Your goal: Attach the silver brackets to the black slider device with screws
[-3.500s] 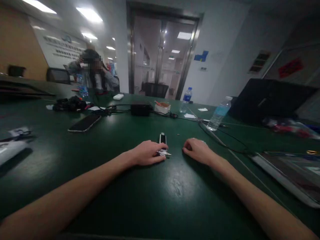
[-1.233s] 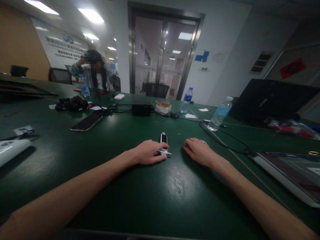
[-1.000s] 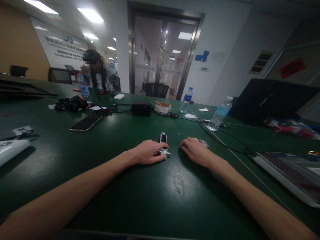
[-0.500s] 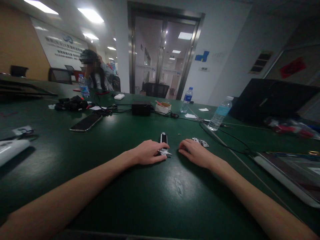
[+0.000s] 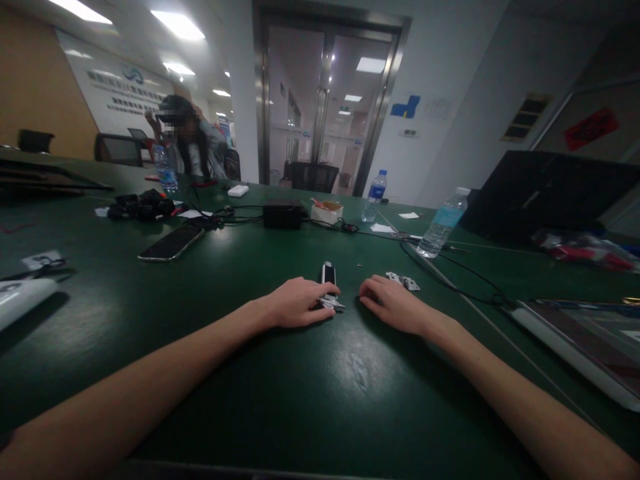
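My left hand [image 5: 299,303] rests on the table, index finger and thumb closed around a slim black-and-silver device [image 5: 329,274]. Its narrow tip points away from me; a silver piece [image 5: 333,304] shows at its near end, between finger and thumb. My right hand [image 5: 393,301] lies on the table a little to the right, fingers curled under; whatever is in them, if anything, is hidden. Just beyond its knuckles is a flat silver piece with holes [image 5: 411,283], partly covered by the hand. A tiny bit [image 5: 359,265] lies on the table between the two.
A phone [image 5: 173,243] lies at left. Farther back are a black box [image 5: 283,215], a small open carton [image 5: 327,213], cables and water bottles [image 5: 443,225]. A framed panel [image 5: 580,347] lies at right. A person [image 5: 185,137] sits across the green table [image 5: 280,393].
Both hands stay practically in place, and the view shifts slightly. Across the table, the person's raised hand has moved away from the face.
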Tool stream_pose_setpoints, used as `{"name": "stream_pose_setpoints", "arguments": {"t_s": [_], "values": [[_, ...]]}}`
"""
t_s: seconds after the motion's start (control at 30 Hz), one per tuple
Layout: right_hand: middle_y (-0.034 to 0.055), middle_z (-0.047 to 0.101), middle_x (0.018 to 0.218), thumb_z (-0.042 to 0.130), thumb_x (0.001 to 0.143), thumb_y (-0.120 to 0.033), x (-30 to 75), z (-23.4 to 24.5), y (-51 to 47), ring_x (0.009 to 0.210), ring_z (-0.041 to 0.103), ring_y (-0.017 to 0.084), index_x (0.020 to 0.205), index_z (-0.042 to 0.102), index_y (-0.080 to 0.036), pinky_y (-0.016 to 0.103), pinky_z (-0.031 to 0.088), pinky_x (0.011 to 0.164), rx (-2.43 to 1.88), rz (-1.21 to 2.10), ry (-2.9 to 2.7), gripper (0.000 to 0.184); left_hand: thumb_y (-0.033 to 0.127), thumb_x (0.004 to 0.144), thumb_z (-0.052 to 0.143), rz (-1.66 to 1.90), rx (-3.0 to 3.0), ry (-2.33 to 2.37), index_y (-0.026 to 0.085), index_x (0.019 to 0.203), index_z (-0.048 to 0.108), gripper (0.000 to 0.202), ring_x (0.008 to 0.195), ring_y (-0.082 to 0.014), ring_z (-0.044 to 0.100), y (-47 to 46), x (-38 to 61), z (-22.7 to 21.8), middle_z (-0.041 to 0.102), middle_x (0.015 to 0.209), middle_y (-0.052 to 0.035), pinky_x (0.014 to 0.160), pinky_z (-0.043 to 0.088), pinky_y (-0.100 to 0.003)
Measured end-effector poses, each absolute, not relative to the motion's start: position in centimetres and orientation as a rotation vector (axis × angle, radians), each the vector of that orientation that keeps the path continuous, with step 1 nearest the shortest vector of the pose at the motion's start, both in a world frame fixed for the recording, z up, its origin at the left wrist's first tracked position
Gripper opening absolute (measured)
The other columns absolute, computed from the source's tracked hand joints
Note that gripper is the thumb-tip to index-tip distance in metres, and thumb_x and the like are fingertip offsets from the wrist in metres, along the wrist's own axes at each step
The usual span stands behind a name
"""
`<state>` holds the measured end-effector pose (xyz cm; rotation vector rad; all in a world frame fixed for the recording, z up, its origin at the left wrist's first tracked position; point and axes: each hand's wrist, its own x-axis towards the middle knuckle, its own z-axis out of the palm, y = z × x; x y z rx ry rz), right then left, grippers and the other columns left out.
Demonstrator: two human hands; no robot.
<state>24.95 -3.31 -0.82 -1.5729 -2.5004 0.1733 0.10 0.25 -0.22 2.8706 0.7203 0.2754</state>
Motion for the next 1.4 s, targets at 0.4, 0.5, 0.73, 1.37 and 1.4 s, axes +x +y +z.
{"name": "stream_pose_setpoints", "arguments": {"t_s": [0.4, 0.5, 0.73, 1.37, 1.4], "values": [[0.0100, 0.058, 0.104, 0.047, 0.092, -0.029, 24.4, -0.3, -4.3, 0.092, 0.057, 0.021, 0.107, 0.059, -0.017, 0.034, 0.047, 0.082, -1.625, 0.161, -2.531, 0.022, 0.038, 0.094, 0.051, 0.270, 2.879, 0.728, 0.019, 0.128, 0.049, 0.039, 0.080, -0.0205, 0.063, 0.1, 0.2, -0.4, 0.067, 0.093, -0.0053, 0.073, 0.045, -0.029], [0.0104, 0.058, 0.103, 0.044, 0.093, -0.023, 24.7, -0.5, -4.1, 0.092, 0.057, 0.021, 0.105, 0.059, -0.016, 0.034, 0.047, 0.083, -1.588, 0.145, -2.548, 0.021, 0.037, 0.094, 0.051, 0.241, 2.872, 0.744, 0.019, 0.128, 0.049, 0.039, 0.081, -0.0205, 0.063, 0.0, 0.3, -0.2, 0.067, 0.093, -0.0049, 0.074, 0.045, -0.029], [0.0096, 0.059, 0.098, 0.045, 0.093, -0.022, 24.8, -0.9, -3.6, 0.090, 0.058, 0.021, 0.100, 0.060, -0.016, 0.034, 0.048, 0.080, -1.520, 0.136, -2.522, 0.018, 0.038, 0.095, 0.050, 0.230, 2.859, 0.757, 0.020, 0.130, 0.048, 0.039, 0.082, -0.0208, 0.063, 0.0, 0.2, -0.1, 0.067, 0.093, -0.0044, 0.076, 0.045, -0.031], [0.0018, 0.062, 0.079, 0.054, 0.086, -0.022, 22.2, -1.1, -4.6, 0.066, 0.053, 0.012, 0.091, 0.064, -0.017, 0.024, 0.042, 0.060, -1.313, 0.488, -2.258, 0.012, 0.037, 0.094, 0.049, 0.252, 2.863, 0.746, 0.020, 0.127, 0.048, 0.037, 0.081, -0.0210, 0.063, 0.1, 0.2, -0.2, 0.066, 0.092, -0.0044, 0.074, 0.046, -0.031], [0.0016, 0.062, 0.079, 0.055, 0.086, -0.023, 22.3, -1.2, -4.6, 0.065, 0.053, 0.012, 0.091, 0.064, -0.017, 0.024, 0.042, 0.060, -1.315, 0.502, -2.250, 0.012, 0.037, 0.094, 0.049, 0.251, 2.860, 0.749, 0.020, 0.127, 0.048, 0.037, 0.081, -0.0211, 0.063, 0.1, 0.2, -0.2, 0.066, 0.092, -0.0044, 0.074, 0.046, -0.031]]}}
